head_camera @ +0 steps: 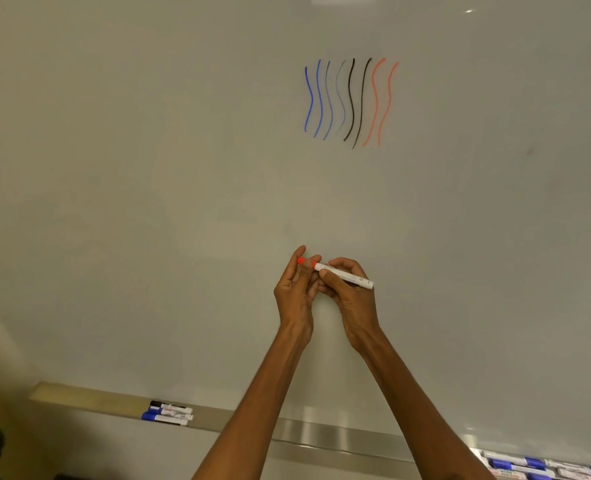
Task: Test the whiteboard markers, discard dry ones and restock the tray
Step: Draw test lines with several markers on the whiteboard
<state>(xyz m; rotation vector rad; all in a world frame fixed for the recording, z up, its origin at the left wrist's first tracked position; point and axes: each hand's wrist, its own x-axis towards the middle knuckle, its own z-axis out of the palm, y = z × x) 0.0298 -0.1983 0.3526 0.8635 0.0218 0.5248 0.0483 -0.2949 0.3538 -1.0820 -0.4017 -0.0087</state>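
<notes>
In front of the whiteboard [183, 168], the right hand [352, 296] is gripping a white marker [347, 277] by its barrel, long axis slanting up-left toward its red cap [301, 261], which the nearer left hand [295, 289] is pinching between curled fingers.

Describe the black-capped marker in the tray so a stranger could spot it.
Find the metal tray under the whiteboard. Towards its left end lies a small cluster of markers. The black-capped marker is nearest the board; its neighbours have blue caps.
</notes>
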